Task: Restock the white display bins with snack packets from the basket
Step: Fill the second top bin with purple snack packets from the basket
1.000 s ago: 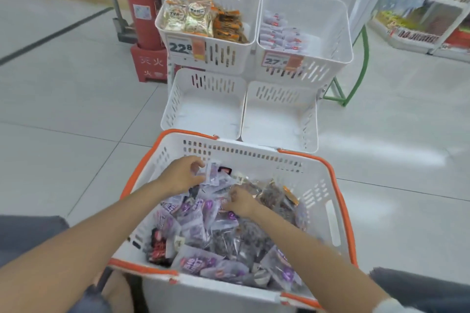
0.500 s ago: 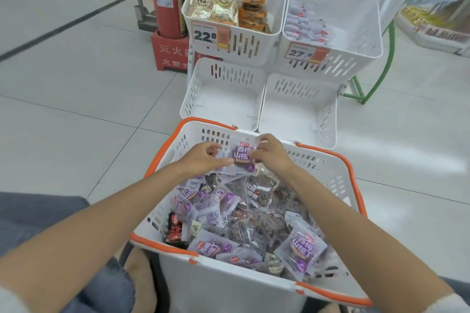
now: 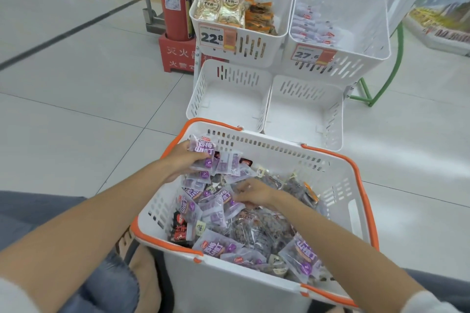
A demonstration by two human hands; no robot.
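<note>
Snack packets [image 3: 244, 231] fill the basket [image 3: 338, 180], a white one with an orange rim set low in front of the person. Most are purple-printed sachets, mixed with clear ones showing dark fruit, and a black-and-red packet [image 3: 179, 230] lies against the near left wall. The left hand [image 3: 181, 160] is at the basket's far left corner, fingers and thumb curled round a small stack of purple packets [image 3: 203, 152] held just above the heap, the top one face up with its print showing. The right hand [image 3: 253, 193] lies lower, near the middle of the heap, fingers bent down onto a purple packet [image 3: 229, 202]; whether they have actually pinched it cannot be told. Just beyond the basket stand the white display bins in two tiers. The lower left bin [image 3: 203, 94] and the lower right bin [image 3: 333, 119] sit side by side right behind the basket's far rim. Above them the upper left bin [image 3: 264, 43] holds gold and orange packets [image 3: 221, 5] and carries a price tag [image 3: 216, 38] reading 22.8, while the upper right bin [image 3: 356, 66] holds pale packets [image 3: 311, 25] behind a tag [image 3: 314, 54] reading 27.6. A red fire extinguisher [image 3: 173, 2] stands on a red base left of the bins, on a pale tiled floor [image 3: 76, 109]
</note>
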